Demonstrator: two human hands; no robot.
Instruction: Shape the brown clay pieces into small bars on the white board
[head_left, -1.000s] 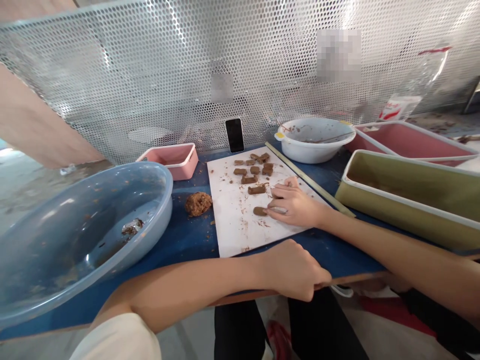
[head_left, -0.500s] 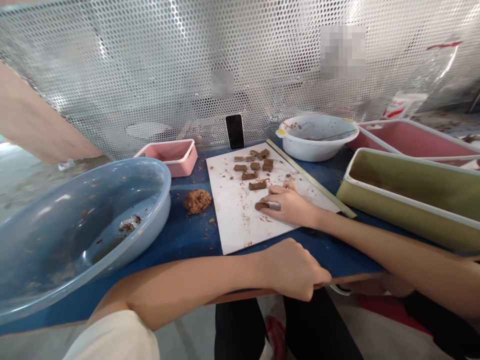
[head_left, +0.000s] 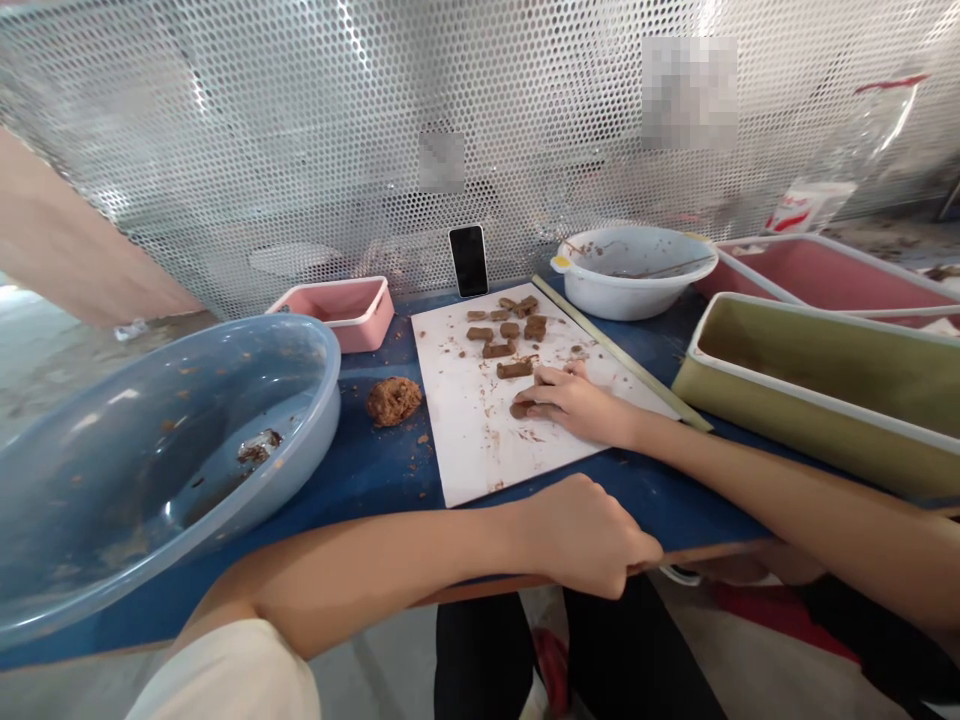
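Observation:
My right hand [head_left: 581,402] rests on the white board [head_left: 472,465], its fingers curled round a small brown clay piece [head_left: 520,408]. Just beyond the fingertips lies a short brown clay bar [head_left: 514,370]. Several more brown pieces [head_left: 499,350] are grouped on the far half of the board, among crumbs and smears. My left hand [head_left: 589,538] is closed in a fist at the table's near edge; whether it holds anything is hidden. A rough brown lump [head_left: 394,401] sits on the blue table just left of the board.
A large blue basin [head_left: 300,490] fills the left. Behind are a small pink box [head_left: 367,323], a phone [head_left: 469,262] and a white bowl [head_left: 626,300]. A green stick [head_left: 622,357] borders the board; a green trough [head_left: 795,420] and a pink tray [head_left: 862,260] stand right.
The fingers of my right hand have shifted slightly over the small clay piece. My left hand stays at the table edge.

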